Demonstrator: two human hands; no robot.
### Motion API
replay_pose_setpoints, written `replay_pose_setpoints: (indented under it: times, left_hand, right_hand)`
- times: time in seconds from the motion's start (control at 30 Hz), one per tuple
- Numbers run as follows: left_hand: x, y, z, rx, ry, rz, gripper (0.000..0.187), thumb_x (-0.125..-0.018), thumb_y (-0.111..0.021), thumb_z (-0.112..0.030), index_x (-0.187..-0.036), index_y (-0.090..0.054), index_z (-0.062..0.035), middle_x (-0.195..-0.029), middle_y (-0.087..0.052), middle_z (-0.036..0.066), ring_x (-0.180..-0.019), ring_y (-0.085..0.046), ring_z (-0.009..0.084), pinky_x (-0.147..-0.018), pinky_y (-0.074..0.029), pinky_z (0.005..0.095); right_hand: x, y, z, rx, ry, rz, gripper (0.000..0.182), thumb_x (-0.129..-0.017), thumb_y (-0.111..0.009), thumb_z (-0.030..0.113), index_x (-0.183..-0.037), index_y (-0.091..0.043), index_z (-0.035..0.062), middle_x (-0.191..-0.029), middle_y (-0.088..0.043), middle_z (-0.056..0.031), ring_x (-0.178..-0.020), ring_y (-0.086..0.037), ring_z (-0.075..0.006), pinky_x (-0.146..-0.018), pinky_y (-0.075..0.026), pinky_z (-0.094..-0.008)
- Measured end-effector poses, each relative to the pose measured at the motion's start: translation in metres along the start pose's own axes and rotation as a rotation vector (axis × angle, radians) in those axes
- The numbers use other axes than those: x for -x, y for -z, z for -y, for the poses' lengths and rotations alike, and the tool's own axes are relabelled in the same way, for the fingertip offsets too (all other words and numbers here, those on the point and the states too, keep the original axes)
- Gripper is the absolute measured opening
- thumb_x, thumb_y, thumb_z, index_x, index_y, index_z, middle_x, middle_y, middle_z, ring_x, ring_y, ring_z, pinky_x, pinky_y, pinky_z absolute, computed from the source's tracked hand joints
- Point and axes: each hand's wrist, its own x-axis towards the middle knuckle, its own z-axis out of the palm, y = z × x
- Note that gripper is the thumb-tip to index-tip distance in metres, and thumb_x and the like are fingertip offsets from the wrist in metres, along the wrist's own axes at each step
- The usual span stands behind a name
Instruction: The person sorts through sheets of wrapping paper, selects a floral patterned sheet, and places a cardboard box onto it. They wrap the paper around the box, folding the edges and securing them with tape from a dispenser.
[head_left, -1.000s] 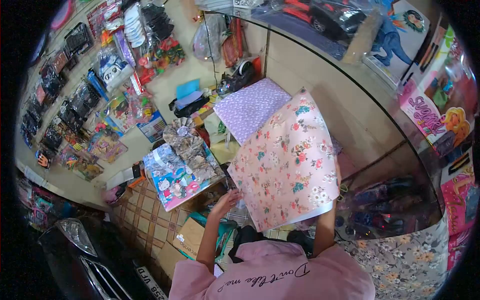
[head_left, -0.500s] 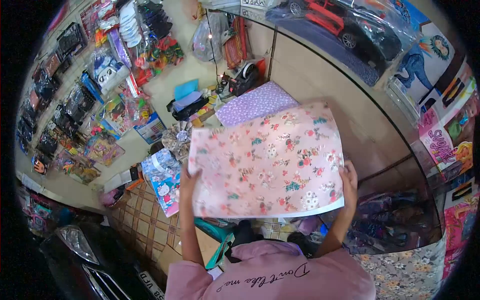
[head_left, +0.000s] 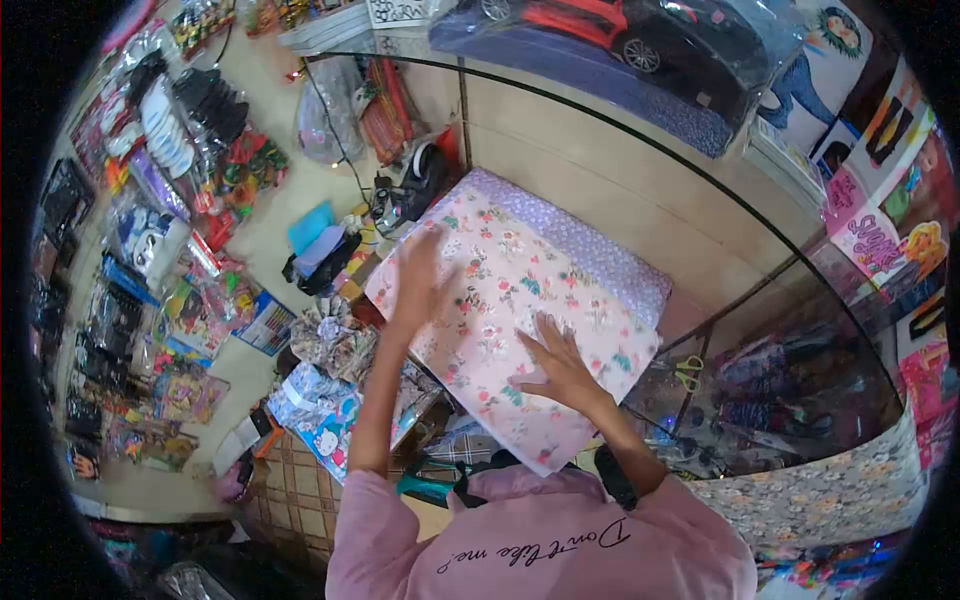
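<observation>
A pink floral sheet of wrapping paper [head_left: 500,310] lies slantwise on the glass counter, one corner pointing towards my body. Beneath its far edge shows a purple floral sheet [head_left: 590,250]. My left hand [head_left: 422,280] is over the pink sheet's left part, blurred by motion, with its fingers stretched out and nothing held. Fingers spread, my right hand [head_left: 562,370] rests flat on the sheet's near right part. Yellow-handled scissors [head_left: 688,374] lie on the glass just right of the paper.
A black tape dispenser [head_left: 412,190] stands beyond the papers. Crumpled floral paper [head_left: 335,340] and a blue Hello Kitty pack [head_left: 335,435] are at the left. A boxed toy car [head_left: 600,60] sits on the far right counter. Packaged goods [head_left: 160,240] hang along the left wall.
The pink sheet, held up between both hands before, now lies turned on the purple one. Both hands have let go of its edges and moved over its surface. The scissors have come into sight.
</observation>
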Motion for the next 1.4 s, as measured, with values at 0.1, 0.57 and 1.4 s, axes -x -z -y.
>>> replay_pose_setpoints:
  times: [0.1,0.57,1.4]
  left_hand:
    - [0.049,-0.005,-0.054,0.142,-0.049,0.255,0.052,-0.086,-0.065,-0.024,-0.134,-0.048,-0.0131,-0.137,-0.047,0.011,-0.133,-0.039,0.0289,-0.112,-0.017,0.0548]
    - [0.123,-0.017,-0.049,0.440,0.352,-0.011,0.048,-0.086,-0.064,-0.014,-0.131,-0.052,-0.0073,-0.141,-0.041,0.020,-0.135,-0.034,0.0356,-0.111,-0.026,0.0454]
    - [0.028,-0.077,-0.083,0.125,-0.099,0.198,0.044,-0.090,-0.055,-0.022,-0.131,-0.051,-0.0079,-0.141,-0.040,0.017,-0.132,-0.035,0.0375,-0.110,-0.019,0.0574]
  right_hand:
    - [-0.010,-0.022,-0.018,0.045,0.025,0.014,0.099,-0.072,-0.065,0.066,-0.148,-0.026,0.0148,-0.154,-0.010,-0.0259,-0.142,-0.004,-0.0459,-0.114,-0.006,-0.0579]
    - [-0.025,0.018,-0.064,-0.086,0.136,0.097,0.088,-0.070,-0.077,0.048,-0.145,-0.038,0.0226,-0.153,-0.023,-0.0197,-0.142,-0.019,-0.0398,-0.115,-0.016,-0.0515]
    - [-0.041,0.018,-0.026,0.024,-0.187,-0.367,0.046,-0.097,-0.045,0.025,-0.141,-0.041,0.0113,-0.146,-0.032,-0.0249,-0.138,-0.027,-0.0388,-0.113,-0.017,-0.0529]
